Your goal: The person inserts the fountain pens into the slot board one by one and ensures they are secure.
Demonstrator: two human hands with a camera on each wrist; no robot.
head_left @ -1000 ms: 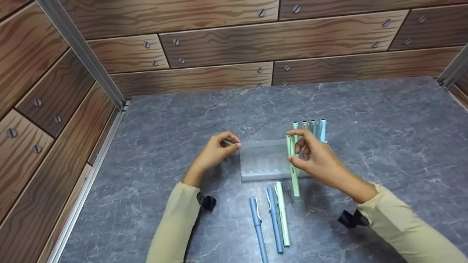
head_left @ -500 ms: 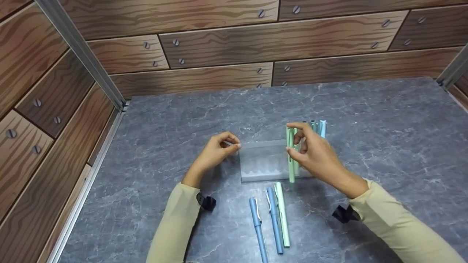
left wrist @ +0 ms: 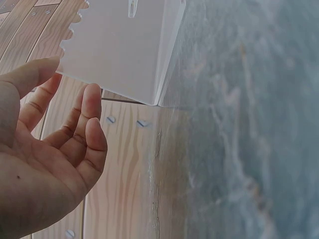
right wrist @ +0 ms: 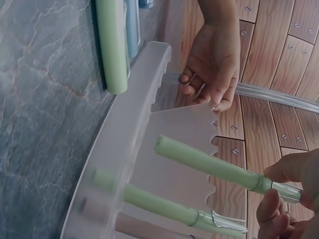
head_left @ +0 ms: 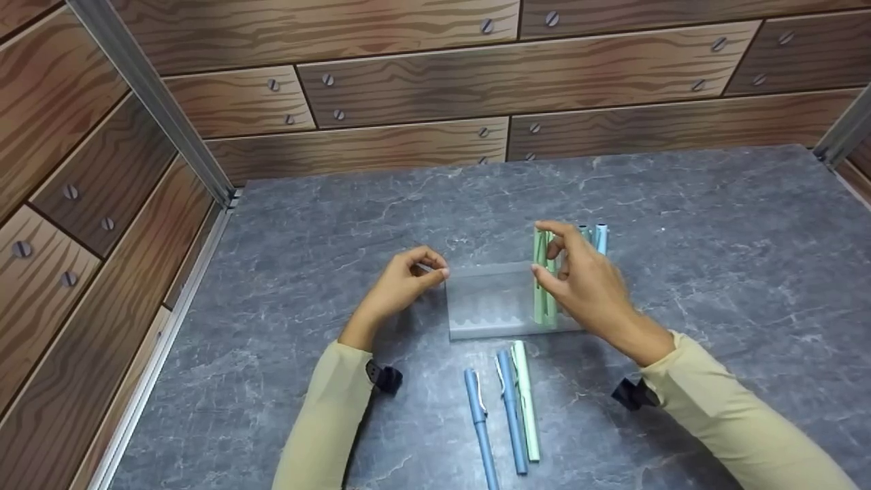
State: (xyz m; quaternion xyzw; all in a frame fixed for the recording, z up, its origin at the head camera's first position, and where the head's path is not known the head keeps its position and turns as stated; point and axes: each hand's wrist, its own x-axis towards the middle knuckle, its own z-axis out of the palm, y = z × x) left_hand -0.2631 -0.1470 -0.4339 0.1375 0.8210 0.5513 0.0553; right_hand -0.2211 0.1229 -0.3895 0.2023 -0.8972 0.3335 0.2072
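Observation:
A frosted clear pen stand with notched edges stands on the table. My left hand pinches its far left corner between thumb and forefinger, as the left wrist view shows. My right hand pinches a light green pen near its clip end. In the right wrist view this pen slants over the stand, its lower end clear of the front lip. Beside it a second green pen and a greyish-pink pen rest in the stand. Farther right are a dark green pen and a light blue pen, partly behind my right hand.
In front of the stand lie two blue pens, the left one apart and the other alongside a pale green pen. Wood-patterned panels and a metal post bound the grey marbled table.
My right hand has moved the green pen away from me and slightly left, so its lower end now lies over the stand instead of past its front edge. My left hand has stayed put.

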